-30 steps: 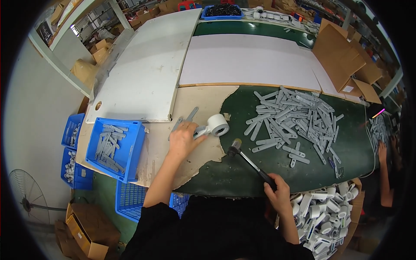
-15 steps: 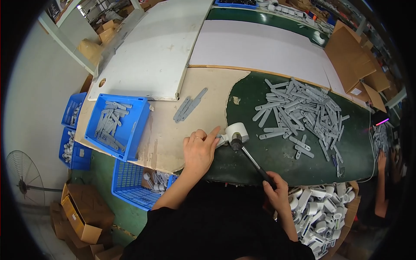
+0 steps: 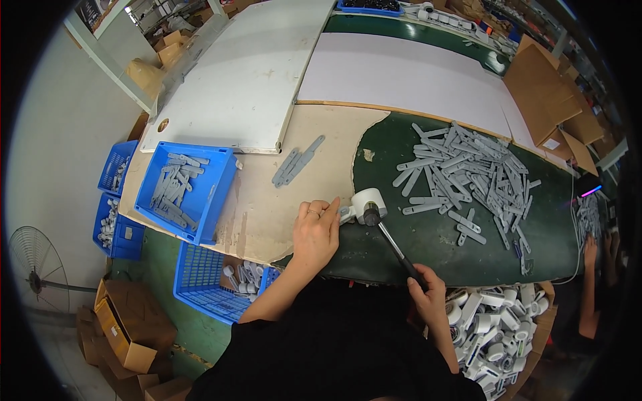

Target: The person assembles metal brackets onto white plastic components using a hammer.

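White part (image 3: 368, 198) sits pinched in left fingers (image 3: 332, 211); right fingers (image 3: 429, 273) wrap hammer (image 3: 394, 242)

A wire-caged fan (image 3: 35, 281) stands near cardboard boxes (image 3: 142, 309).

The hammer (image 3: 392, 242) hides part of the white piece (image 3: 362, 200) under its head. Left of the hammer, the left grip (image 3: 316, 235) covers the piece's narrow end. Far beyond the hammer, the top edge crops a blue tray (image 3: 368, 11).

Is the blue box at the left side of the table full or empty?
Partly filled: grey strips lie heaped inside the blue box, but bare blue bottom shows beside them.
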Motion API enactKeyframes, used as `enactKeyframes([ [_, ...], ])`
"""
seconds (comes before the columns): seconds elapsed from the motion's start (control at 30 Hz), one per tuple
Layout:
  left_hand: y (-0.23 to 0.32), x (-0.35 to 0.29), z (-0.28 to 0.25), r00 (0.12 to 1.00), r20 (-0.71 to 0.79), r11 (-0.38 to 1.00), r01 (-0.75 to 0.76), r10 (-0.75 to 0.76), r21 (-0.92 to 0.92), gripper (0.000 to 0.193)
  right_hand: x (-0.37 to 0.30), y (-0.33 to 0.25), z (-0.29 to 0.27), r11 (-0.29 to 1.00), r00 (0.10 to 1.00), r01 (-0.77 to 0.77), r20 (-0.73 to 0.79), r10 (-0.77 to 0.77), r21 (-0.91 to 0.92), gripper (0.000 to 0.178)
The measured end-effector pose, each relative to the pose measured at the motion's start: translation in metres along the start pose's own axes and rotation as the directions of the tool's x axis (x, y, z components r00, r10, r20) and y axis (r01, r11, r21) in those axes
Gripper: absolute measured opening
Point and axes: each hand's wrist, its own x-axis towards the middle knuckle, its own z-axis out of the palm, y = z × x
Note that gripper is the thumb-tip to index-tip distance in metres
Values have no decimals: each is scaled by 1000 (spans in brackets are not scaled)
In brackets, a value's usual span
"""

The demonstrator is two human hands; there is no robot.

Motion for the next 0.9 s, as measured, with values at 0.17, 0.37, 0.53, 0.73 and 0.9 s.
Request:
enactKeyframes([
  [0.17, -1, -2, -4, 1000, -1, 1000, -19, 19, 9, 27, 8, -6, 6, 997, 998, 18, 62, -22, 79, 31],
  [0.37, 1, -8, -4, 999, 8, 999, 34, -35, 29, 28, 19, -19, 13, 996, 977, 87, 196, -79, -31, 32],
  [0.53, 0, -12, -1, 996, -4, 995, 94, -94, 15, 29, 23, -38, 3, 977, 972, 119, 222, -78, -176, 36],
  [0.73, -1, -14, 3, 992, -15, 991, 124, -125, -43, 31, 22, -42, 4, 937, 969, 206, 196, -154, -282, 40],
  [0.9, -2, -14, 4, 993, -40, 994, 111, -112, -8, 32, 28, -48, 0, 874, 922, 388, 140, -362, -293, 43],
])
